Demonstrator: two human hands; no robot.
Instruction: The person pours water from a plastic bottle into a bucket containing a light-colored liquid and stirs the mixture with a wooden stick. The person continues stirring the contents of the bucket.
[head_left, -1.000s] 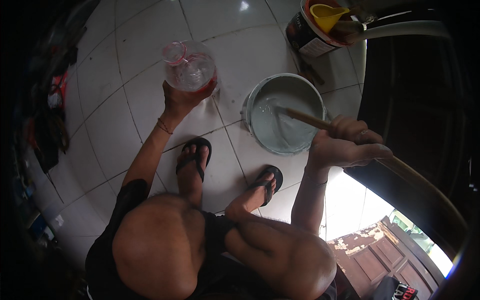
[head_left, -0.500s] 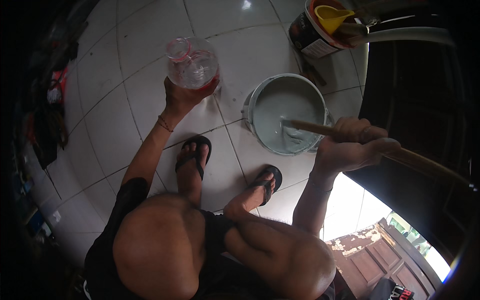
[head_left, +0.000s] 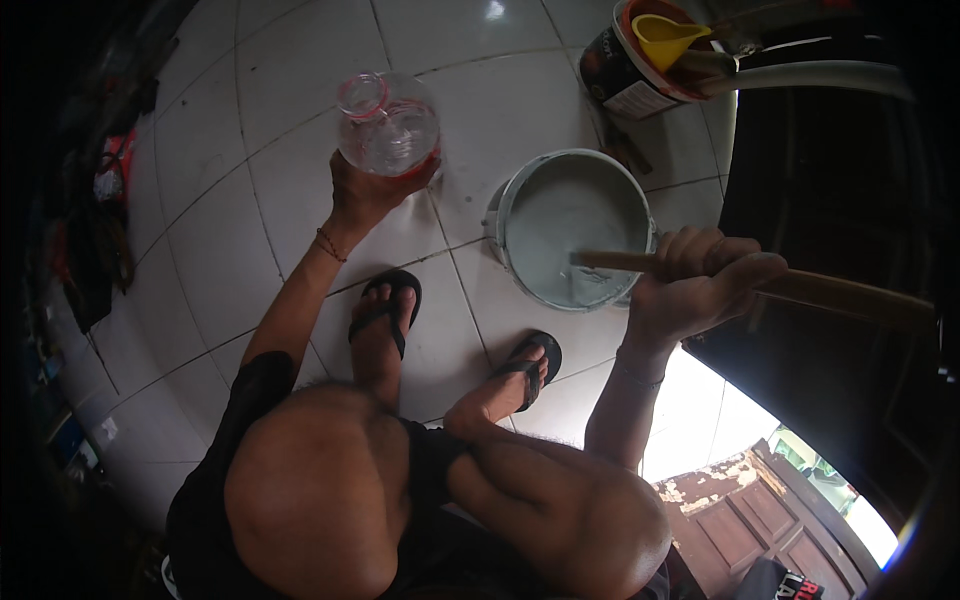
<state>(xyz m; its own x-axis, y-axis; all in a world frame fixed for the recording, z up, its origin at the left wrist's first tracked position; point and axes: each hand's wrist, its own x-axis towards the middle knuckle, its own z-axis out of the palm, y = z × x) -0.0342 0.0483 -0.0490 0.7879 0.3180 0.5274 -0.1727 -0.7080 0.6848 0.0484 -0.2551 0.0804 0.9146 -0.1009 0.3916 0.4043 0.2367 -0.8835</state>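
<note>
Head view: the left hand reaches forward over a white tiled floor, its fingers grasping the near, lower side of a clear plastic bottle. The bottle's mouth, ringed in pinkish red, leans to the upper left, and more red shows low on its body beside the hand; whether its base touches the floor I cannot tell. A thin bracelet circles the left wrist.

The right hand has its fingers clenched around a wooden stick, which slants across toward the right edge of the view. The stick's other end dips into thick grey liquid inside a pale bucket. The bucket stands on the floor to the right of the bottle, the two apart, with the right hand just beside its rim.

Beyond it, near the top, stands a dark tub with a yellow funnel in it, and a pale hose extends rightward from there. Black sandals are on the person's feet, nearer than the bucket. Lower right, a brown panelled door shows peeling paint.
</note>
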